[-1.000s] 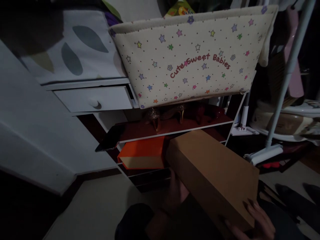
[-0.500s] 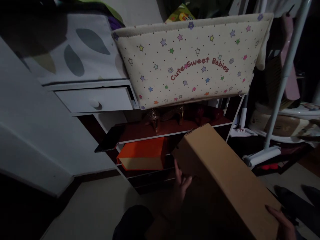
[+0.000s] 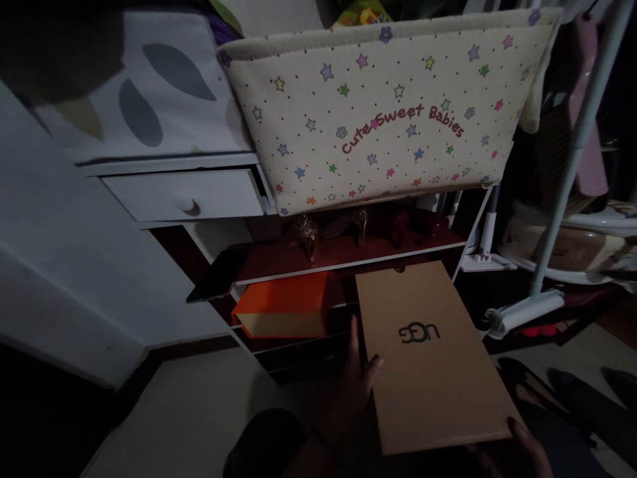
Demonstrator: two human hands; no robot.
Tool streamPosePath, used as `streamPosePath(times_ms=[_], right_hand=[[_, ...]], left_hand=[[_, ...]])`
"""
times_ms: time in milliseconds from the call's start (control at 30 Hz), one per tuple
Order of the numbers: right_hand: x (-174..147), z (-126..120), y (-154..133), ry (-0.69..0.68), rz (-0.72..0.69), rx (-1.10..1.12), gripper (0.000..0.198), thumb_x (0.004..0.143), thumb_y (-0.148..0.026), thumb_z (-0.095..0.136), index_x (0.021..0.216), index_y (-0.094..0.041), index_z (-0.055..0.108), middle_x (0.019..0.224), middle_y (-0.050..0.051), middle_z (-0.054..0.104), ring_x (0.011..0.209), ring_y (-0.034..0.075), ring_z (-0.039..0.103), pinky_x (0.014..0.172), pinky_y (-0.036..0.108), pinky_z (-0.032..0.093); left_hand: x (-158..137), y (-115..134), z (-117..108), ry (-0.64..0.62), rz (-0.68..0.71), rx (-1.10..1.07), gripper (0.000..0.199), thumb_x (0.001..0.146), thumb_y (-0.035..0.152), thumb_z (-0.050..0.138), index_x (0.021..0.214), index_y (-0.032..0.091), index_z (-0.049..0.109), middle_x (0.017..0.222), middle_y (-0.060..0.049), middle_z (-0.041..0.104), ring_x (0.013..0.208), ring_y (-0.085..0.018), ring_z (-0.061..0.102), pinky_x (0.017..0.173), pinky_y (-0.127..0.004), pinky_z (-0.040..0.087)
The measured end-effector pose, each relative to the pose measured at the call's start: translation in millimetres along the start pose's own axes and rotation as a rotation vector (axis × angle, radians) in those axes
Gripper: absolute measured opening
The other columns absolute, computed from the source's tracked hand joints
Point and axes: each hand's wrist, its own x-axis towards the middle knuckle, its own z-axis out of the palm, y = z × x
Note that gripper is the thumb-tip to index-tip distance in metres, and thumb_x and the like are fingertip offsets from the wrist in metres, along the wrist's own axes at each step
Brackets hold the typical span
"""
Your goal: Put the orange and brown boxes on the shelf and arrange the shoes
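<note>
A brown cardboard shoebox (image 3: 423, 378) with dark UGG lettering, upside down from here, is held between both hands in front of the shelves. My left hand (image 3: 361, 372) grips its left side, thumb on the near left edge and index finger stretched up along the side. At the lower right corner, my right hand (image 3: 527, 448) holds the box with its thumb on the edge; its other fingers are hidden below. Left of the box, an orange box (image 3: 283, 302) lies on the shelf under the red-brown top board (image 3: 279, 262).
Glittery high heels (image 3: 358, 226) stand on the upper shelf under a star-print cloth bin (image 3: 398, 119). A white drawer (image 3: 184, 196) is at left. A pole with a white flat head (image 3: 527, 312) leans at right, near dark shoes (image 3: 577, 392) on the floor.
The shoebox has turned from its narrow side so that the broad face with lettering shows upward. Both hands still hold it; my right hand has moved slightly left and down.
</note>
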Motion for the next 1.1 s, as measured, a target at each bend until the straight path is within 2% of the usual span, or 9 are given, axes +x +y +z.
streamPosePath(times_ms=[67,200,333,500,667,833,933,1033,1100], right_hand=[[0.8,10.5,-7.5,-0.042,-0.021,0.025,0.057,0.092,-0.077,0.05,0.13,-0.042,0.075,0.13,0.004,0.079,0.128,0.045,0.069,0.1,0.073,0.06],[3.9,37.5,-22.9,-0.069,-0.045,0.084,0.059,0.093,-0.077,0.051,0.136,-0.042,0.072,0.129,0.004,0.079,0.129,0.043,0.069,0.104,0.074,0.057],[15.1,54.0,-34.1,-0.074,-0.104,0.147,0.057,0.09,-0.077,0.06,0.133,-0.042,0.072,0.135,0.004,0.075,0.131,0.041,0.067,0.111,0.074,0.053],[36.8,55.2,-35.4,-0.065,-0.102,0.209,0.045,0.088,-0.061,0.074,0.127,-0.04,0.072,0.143,0.002,0.071,0.138,0.035,0.064,0.127,0.063,0.04],[51.1,60.0,-32.7,-0.078,-0.138,0.159,0.061,0.084,-0.058,0.08,0.14,-0.038,0.065,0.15,0.003,0.066,0.151,0.035,0.052,0.13,0.063,0.033],[64.0,65.6,-41.9,-0.157,-0.156,0.094,0.063,0.088,-0.068,0.073,0.144,-0.042,0.061,0.149,0.004,0.067,0.146,0.036,0.056,0.124,0.066,0.04],[71.4,70.0,-51.9,-0.184,-0.163,0.043,0.065,0.09,-0.072,0.069,0.146,-0.039,0.061,0.149,0.006,0.067,0.149,0.036,0.052,0.125,0.065,0.038],[80.7,75.1,-61.4,-0.196,-0.187,-0.029,0.066,0.09,-0.078,0.065,0.143,-0.039,0.064,0.158,0.005,0.06,0.157,0.034,0.042,0.125,0.064,0.035],[89.7,77.8,-66.4,-0.216,-0.2,-0.064,0.068,0.089,-0.082,0.063,0.141,-0.037,0.066,0.163,0.005,0.055,0.16,0.034,0.035,0.126,0.063,0.033]], left_hand=[[-0.4,-0.3,-2.8,-0.036,-0.021,-0.009,0.09,0.099,0.045,0.066,0.173,0.037,0.014,0.183,-0.004,0.015,0.167,-0.033,0.02,0.134,-0.051,0.024],[5.5,-10.2,-11.1,-0.004,0.162,0.049,0.083,0.093,0.056,0.071,0.166,0.031,0.039,0.181,-0.005,0.021,0.168,-0.035,0.011,0.136,-0.048,0.016],[12.7,-20.8,-19.5,-0.001,0.258,0.105,0.086,0.091,0.066,0.069,0.164,0.03,0.042,0.181,-0.006,0.021,0.168,-0.036,0.009,0.137,-0.047,0.009],[18.2,-26.5,-32.4,0.043,0.269,0.152,0.091,0.086,0.074,0.07,0.162,0.029,0.046,0.179,-0.008,0.023,0.167,-0.039,0.011,0.137,-0.047,0.009],[24.3,-27.3,-30.8,0.107,0.262,0.182,0.082,0.09,0.062,0.072,0.161,0.03,0.048,0.178,-0.007,0.026,0.167,-0.036,0.013,0.136,-0.046,0.01],[28.4,-27.1,-21.1,0.061,0.142,-0.035,0.101,0.077,0.046,0.087,0.165,0.031,0.04,0.178,-0.009,0.029,0.164,-0.041,0.023,0.132,-0.052,0.025],[29.9,-21.8,-22.9,0.046,0.189,0.099,0.093,0.085,0.04,0.08,0.167,0.034,0.037,0.179,-0.004,0.026,0.166,-0.036,0.02,0.134,-0.048,0.02],[36.5,-14.4,-26.1,0.112,0.238,0.301,0.084,0.089,0.038,0.074,0.165,0.029,0.04,0.179,-0.007,0.023,0.167,-0.033,0.016,0.136,-0.046,0.012],[43.8,-10.2,-25.7,0.147,0.221,0.322,0.081,0.09,0.04,0.072,0.164,0.028,0.041,0.179,-0.009,0.021,0.167,-0.033,0.015,0.136,-0.048,0.012]])
